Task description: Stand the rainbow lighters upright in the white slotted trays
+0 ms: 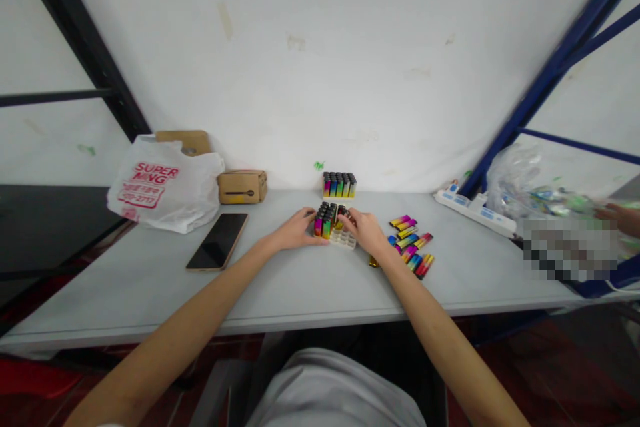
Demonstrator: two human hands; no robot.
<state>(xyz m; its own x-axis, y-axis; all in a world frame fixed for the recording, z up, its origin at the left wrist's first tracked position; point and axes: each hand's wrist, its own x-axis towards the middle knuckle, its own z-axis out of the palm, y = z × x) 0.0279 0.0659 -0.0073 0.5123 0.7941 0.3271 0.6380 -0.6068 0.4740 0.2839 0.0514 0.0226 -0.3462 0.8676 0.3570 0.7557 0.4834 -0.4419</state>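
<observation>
A pale tray [343, 238] with rows of round-edged slots lies on the table in front of me. Upright lighters [323, 221], shiny and multicoloured with black tops, fill its left part. My left hand [296, 230] grips the tray's left side, thumb along the front edge and fingers behind. At the tray's right half, my right hand [365, 227] pinches a lighter [341, 221] with a gold-yellow body, standing upright over the slots. Loose lighters [407, 247] lie in a pile to the right, partly behind my right forearm.
A full block of lighters [339, 185] stands against the wall. To the left are a phone [218, 241], a cardboard box [243, 187] and a white plastic bag [165, 183]. A power strip [475, 210] lies at right, near another person's hand [620, 217] and clear plastic bags [515, 177].
</observation>
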